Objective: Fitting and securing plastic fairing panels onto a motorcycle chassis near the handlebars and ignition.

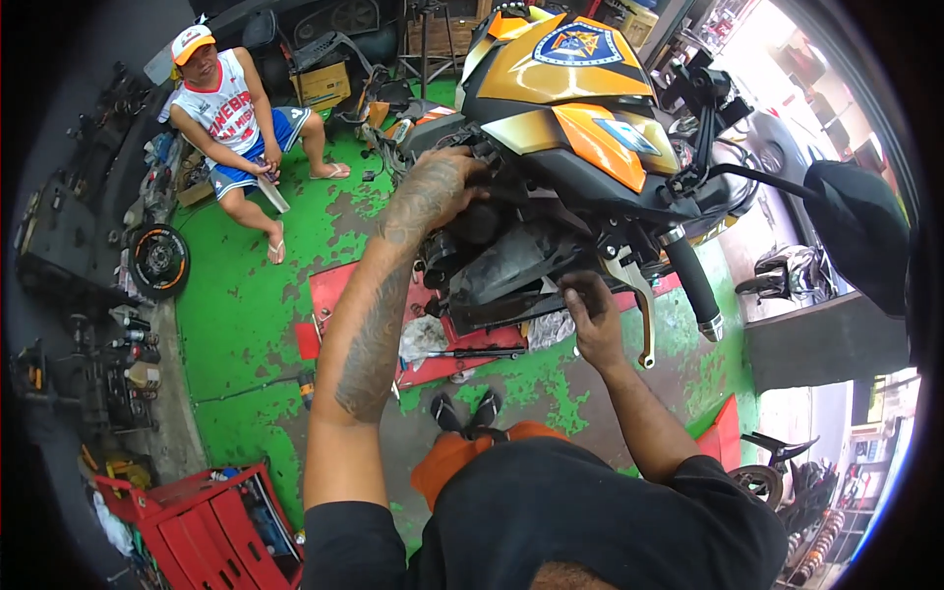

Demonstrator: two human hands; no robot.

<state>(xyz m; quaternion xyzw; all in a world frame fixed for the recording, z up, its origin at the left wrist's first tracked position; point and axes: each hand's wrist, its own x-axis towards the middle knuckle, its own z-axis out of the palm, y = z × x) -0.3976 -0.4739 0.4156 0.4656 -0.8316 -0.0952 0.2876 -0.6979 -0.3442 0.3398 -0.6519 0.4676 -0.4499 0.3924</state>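
An orange, gold and black motorcycle [590, 79] stands in front of me with its side opened up. My left hand [447, 187] reaches in below the tank, at the dark parts behind the side cover; its fingertips are hidden there. Lower down, a dusty black plastic part [516, 265] hangs along the bike's side. Beside this part's right end is my right hand [595, 315], its blackened fingers bent in toward the thumb; what is between them I cannot make out. The clutch or brake lever [639, 300] and black handlebar grip [693, 285] are just right of that hand.
On the green floor lies a red mat [334, 295] with tools and a crumpled white cloth [423, 339]. A seated person [231, 128] in a cap holds something pale at the left. A red tool cabinet [211, 536] is at lower left, a wheel [158, 261] above it.
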